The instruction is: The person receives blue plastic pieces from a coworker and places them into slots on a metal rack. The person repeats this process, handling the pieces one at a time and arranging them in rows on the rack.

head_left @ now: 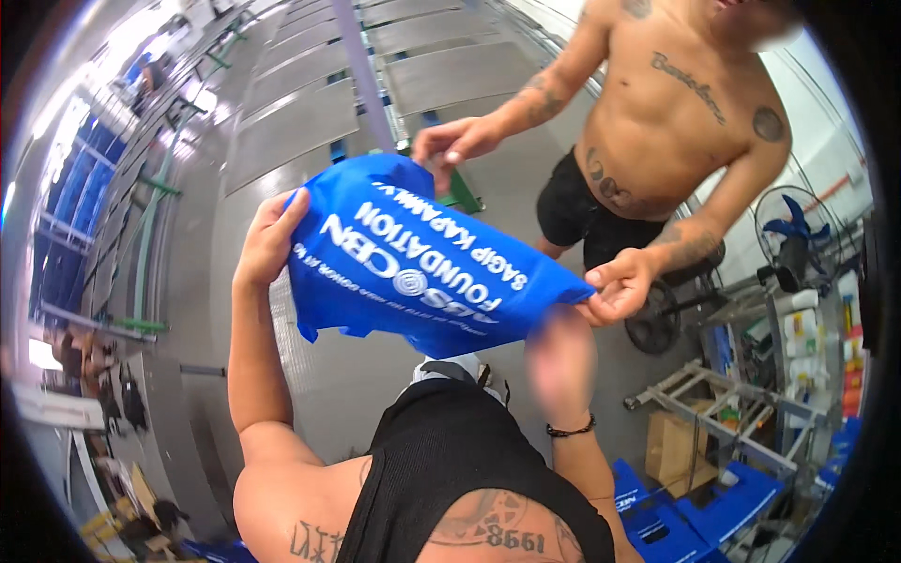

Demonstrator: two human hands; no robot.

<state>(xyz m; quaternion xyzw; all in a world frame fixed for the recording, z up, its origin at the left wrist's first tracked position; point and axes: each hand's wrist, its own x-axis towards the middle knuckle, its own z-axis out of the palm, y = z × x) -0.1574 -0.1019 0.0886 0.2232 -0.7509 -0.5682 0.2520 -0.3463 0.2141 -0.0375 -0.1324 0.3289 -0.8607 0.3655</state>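
Blue bag [413, 263] with white print, stretched wide and creased, my left hand [267, 239] gripped its edge, my right hand [560, 361] blurred beneath, grip unclear, another person's hands [619, 281] pinched the far corners.

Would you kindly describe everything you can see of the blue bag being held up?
The blue bag looks like thin, soft fabric, bright blue with white printed lettering and a round white emblem that read upside down from this view. It is held in the air, stretched out and creased, with its lower edge sagging. The left hand grips its left edge; the right hand, blurred, is at its lower right corner. A co-worker's hands pinch its top and its right corner.
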